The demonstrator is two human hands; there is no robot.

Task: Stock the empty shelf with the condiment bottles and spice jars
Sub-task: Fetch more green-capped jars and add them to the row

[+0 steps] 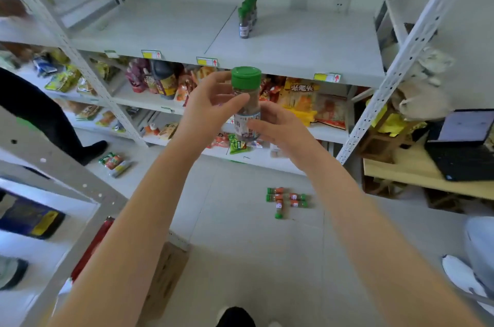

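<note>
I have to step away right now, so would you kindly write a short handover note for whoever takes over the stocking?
Left hand: gripping the green-capped jar near its top, upright, in front of the shelf edge.
Right hand: fingers on the jar's lower part.
Shelf: a row of green-capped bottles already stands toward the back; the rest is bare.
Floor: five small jars lie on their sides.
Done: the first row is started.
Left: set down the held jar, then shelve the jars on the floor.
</note>
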